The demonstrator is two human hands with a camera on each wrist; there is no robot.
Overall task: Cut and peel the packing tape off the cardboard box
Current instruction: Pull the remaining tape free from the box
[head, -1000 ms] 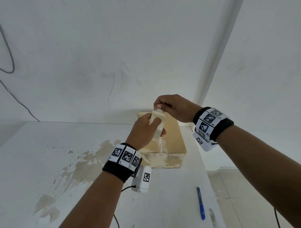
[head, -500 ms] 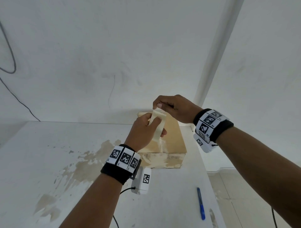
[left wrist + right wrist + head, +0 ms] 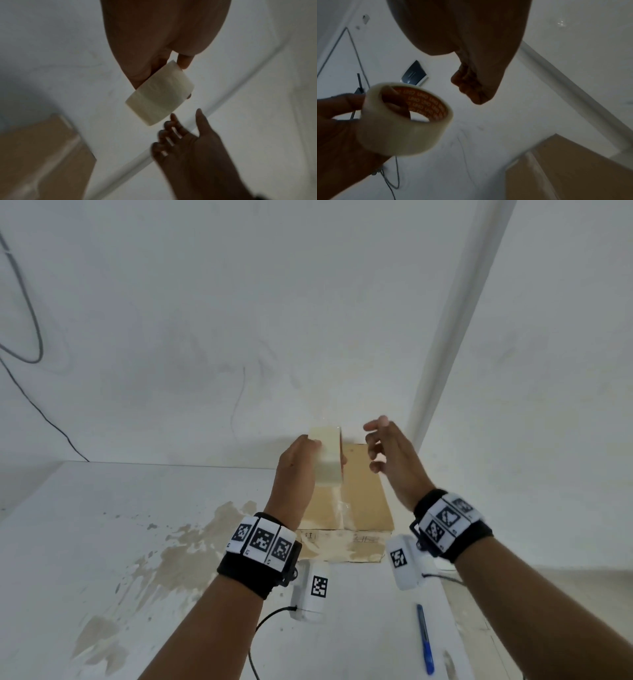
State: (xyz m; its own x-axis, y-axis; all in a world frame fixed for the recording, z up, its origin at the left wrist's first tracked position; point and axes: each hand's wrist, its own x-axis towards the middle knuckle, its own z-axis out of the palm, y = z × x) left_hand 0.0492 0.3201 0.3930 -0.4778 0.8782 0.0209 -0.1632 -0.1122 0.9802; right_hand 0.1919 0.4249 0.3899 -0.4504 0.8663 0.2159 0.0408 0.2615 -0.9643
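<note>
We hold the tape roll (image 3: 327,460) up in our left hand (image 3: 295,474), thumb outside, fingers thru the core, above the box (image 3: 363,501). Right hand (image 3: 390,460) is just beside it, fingers spread, gripping nothing. Box sits shut on the table (image 3: 102,542) w/ 1 tape strip (image 3: 344,513) along its top; contents hidden. Blue cutter (image 3: 424,640) lies nearer us.

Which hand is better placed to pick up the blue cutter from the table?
Probably the right hand. It is open and holds nothing, and the blue cutter lies on the table on its side. The left hand is busy gripping the tape roll.
</note>
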